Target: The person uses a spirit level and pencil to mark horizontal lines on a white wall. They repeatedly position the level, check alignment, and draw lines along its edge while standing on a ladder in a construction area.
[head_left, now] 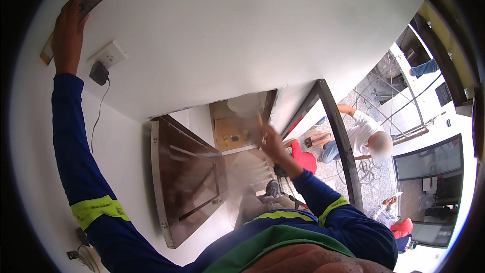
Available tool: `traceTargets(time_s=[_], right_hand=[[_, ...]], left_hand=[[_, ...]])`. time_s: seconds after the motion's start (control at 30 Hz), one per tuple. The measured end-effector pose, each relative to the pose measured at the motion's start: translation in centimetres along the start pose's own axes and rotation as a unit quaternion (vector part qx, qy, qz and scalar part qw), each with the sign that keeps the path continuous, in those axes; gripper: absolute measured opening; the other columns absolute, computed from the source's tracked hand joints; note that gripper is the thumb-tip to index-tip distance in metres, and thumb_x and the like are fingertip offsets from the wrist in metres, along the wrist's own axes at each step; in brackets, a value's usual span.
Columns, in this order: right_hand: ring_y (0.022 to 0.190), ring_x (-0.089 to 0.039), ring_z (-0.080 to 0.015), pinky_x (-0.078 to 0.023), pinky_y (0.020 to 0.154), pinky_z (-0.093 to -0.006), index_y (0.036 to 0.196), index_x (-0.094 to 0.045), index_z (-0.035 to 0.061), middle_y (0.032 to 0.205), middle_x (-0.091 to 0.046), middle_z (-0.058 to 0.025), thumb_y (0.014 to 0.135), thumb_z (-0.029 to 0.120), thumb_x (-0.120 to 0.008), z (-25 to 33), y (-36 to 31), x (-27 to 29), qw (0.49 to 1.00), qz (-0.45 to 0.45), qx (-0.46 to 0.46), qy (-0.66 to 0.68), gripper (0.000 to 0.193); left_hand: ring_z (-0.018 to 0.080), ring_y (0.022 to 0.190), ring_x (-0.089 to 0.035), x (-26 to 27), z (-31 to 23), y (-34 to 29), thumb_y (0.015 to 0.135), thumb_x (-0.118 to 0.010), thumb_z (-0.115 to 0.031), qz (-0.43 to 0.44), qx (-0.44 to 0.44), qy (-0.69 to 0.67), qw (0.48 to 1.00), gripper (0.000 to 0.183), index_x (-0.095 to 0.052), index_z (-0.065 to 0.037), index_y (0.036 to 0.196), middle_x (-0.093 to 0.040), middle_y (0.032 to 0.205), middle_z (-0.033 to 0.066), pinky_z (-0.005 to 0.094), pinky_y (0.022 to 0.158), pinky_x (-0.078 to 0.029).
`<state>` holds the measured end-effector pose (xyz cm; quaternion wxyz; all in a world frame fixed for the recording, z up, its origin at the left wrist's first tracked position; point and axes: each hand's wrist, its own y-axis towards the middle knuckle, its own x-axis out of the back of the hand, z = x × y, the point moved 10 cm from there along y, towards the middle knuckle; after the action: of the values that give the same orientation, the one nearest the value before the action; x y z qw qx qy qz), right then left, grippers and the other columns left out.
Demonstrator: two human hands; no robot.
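Observation:
My left hand is raised to the upper left, its fingers wrapped over a spirit level with a yellow vial window. The level lies along the white wall, and its lower end shows past my wrist. Below that hand is a wall socket with a black plug adapter in it. My right hand is lower, in front of my body, closed around a thin yellowish stick that points up. The stick is too blurred to tell its kind.
A brown panelled door stands ajar below the wall. A dark frame rises to my right. Beyond it, a person in a white shirt bends over, near one in red. Scaffold bars stand farther off. A cord hangs from the adapter.

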<state>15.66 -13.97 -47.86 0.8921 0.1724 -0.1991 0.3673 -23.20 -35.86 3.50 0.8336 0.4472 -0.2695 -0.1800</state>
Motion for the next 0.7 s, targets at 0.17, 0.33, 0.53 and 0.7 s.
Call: traceTargets(time_s=[0.17,0.33,0.53,0.7], right_hand=[[0.095,-0.063,-0.0343,-0.051,0.083,-0.0461,0.129,-0.063,0.0072,0.099,-0.062,-0.0147,0.080,0.018,-0.082,-10.8,-17.0,-6.9,0.953,0.271,-0.105,-0.087,0.054],[0.076,-0.058,-0.0263,-0.052,0.067,-0.0381,0.136,-0.059,0.0060,0.099,-0.053,-0.0117,0.077,0.008,-0.085,-2.2,-5.2,3.3,0.991,0.007,0.105,-0.088,0.065],[0.095,-0.060,-0.0195,-0.059,0.068,-0.0292,0.144,-0.054,0.0057,0.108,-0.060,-0.0090,0.073,0.010,-0.092,27.0,15.7,24.7,0.830,-0.311,0.439,-0.150,0.081],[0.093,-0.060,-0.0214,-0.056,0.072,-0.0321,0.150,-0.047,0.0074,0.115,-0.055,-0.0107,0.073,0.009,-0.091,41.3,21.5,28.6,0.771,-0.292,0.514,-0.238,0.089]], left_hand=[[0.0297,0.132,-0.058,-0.4,0.2,0.1,0.102,-0.062,-0.024,0.002,-0.008,0.011,1.000,0.058,-0.040,-0.027,0.155,-0.056,0.147,0.0056,0.0463,0.107,-0.054],[0.0313,0.131,-0.058,0.0,0.2,-0.2,0.102,-0.062,-0.027,-0.013,-0.016,0.010,1.000,0.055,-0.043,-0.026,0.154,-0.057,0.146,0.0081,0.0460,0.107,-0.053],[0.0336,0.130,-0.057,1.4,-1.4,0.2,0.102,-0.062,-0.030,-0.018,-0.027,0.006,0.999,0.053,-0.045,-0.016,0.151,-0.057,0.144,0.0127,0.0428,0.107,-0.050],[0.0357,0.125,-0.055,2.5,-2.1,0.2,0.083,-0.074,0.000,0.044,0.064,0.011,0.997,0.066,-0.051,-0.009,0.144,-0.057,0.135,0.0144,0.0464,0.107,-0.047]])
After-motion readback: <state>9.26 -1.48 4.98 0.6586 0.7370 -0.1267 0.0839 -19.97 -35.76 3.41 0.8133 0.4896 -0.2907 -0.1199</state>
